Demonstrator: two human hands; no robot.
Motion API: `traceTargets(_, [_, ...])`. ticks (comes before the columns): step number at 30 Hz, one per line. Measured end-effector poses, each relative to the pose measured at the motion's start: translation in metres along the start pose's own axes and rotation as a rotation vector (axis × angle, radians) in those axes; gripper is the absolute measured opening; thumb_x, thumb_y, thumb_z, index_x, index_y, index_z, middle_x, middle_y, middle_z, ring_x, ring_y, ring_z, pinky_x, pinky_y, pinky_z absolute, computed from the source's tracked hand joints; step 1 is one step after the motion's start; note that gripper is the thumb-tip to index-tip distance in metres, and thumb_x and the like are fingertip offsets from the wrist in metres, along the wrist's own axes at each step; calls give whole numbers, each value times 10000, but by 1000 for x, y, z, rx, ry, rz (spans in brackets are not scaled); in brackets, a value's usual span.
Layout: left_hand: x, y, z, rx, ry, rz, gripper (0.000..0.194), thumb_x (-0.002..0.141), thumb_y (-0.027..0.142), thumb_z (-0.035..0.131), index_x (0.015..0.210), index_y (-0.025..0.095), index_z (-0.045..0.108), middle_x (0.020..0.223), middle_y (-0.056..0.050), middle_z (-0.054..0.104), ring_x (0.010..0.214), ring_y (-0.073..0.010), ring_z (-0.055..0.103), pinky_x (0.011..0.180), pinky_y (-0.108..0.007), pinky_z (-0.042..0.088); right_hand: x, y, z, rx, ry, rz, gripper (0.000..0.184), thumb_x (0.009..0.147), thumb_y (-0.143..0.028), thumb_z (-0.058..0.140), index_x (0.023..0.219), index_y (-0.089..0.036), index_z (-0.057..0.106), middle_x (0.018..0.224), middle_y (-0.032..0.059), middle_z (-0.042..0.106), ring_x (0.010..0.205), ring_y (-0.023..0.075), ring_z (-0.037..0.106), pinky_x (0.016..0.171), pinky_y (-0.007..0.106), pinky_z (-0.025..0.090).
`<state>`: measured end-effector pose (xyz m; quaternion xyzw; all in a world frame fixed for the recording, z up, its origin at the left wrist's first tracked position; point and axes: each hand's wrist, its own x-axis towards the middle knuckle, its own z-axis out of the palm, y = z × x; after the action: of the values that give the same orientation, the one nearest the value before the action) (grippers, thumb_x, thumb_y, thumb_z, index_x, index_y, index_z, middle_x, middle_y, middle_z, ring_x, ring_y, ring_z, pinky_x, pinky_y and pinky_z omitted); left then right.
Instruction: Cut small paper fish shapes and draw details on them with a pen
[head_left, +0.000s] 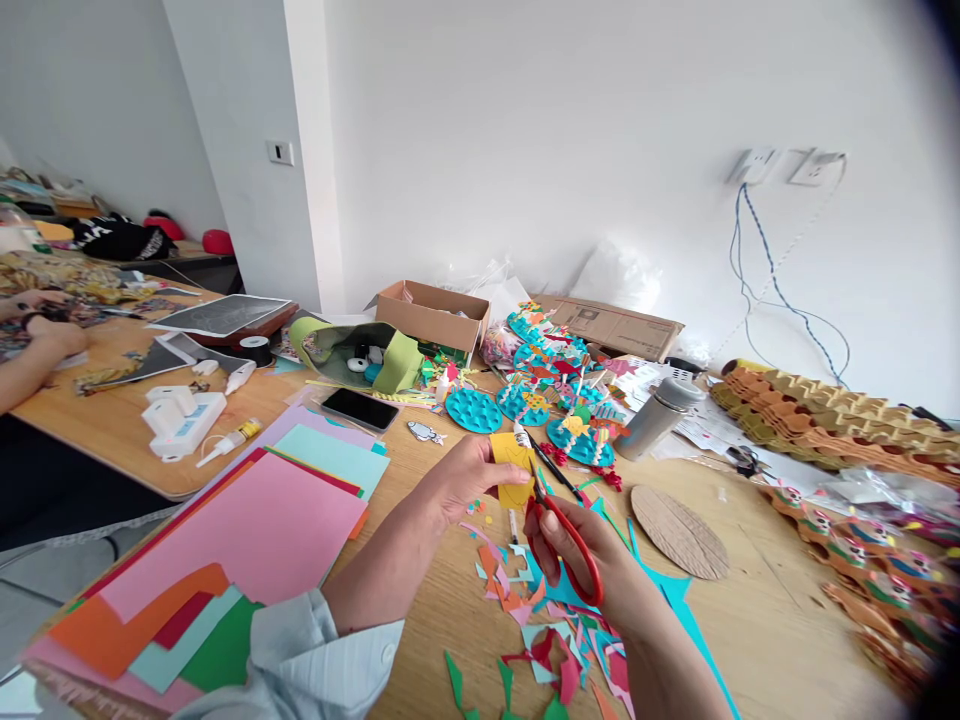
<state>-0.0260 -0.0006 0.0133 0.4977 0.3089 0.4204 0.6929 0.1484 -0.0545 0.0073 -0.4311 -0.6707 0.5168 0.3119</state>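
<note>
Pinching yellow paper [512, 494] in left hand [466, 478], just below and right of frame centre. Gripping red scissors [592, 565] by the loops in right hand [616, 572], blades at paper's right edge. Probably light, thin, bendy, easily creased or torn; best pinched near an edge, clear of blades. In green bag [405, 362], left of centre: small white, dark and teal items. In cardboard box [439, 327], slightly above centre: contents mostly hidden.

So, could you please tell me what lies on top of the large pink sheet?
On the pink sheet lie an orange piece, a dark red strip, a pale blue strip and a green piece. The left sleeve covers part of the green piece, hiding its full outline.
</note>
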Motion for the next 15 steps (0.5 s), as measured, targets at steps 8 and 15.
traceTargets(8, [1,-1,-2,27,-11,6,282,579,332,746,752,120,678,693,-18,639,553,-100,517,539,-219,360,1,-2,1,5,-19,-15,460,915,-605,434,735,-186,489,550,-19,501,513,110,417,500,252,302])
traceTargets(15, [1,-1,-2,35,-12,-2,292,565,342,751,746,124,682,676,-14,633,546,-101,508,537,-223,356,2,-1,0,4,-23,-12,465,903,-621,439,726,-193,487,536,-25,488,496,110,401,485,250,291])
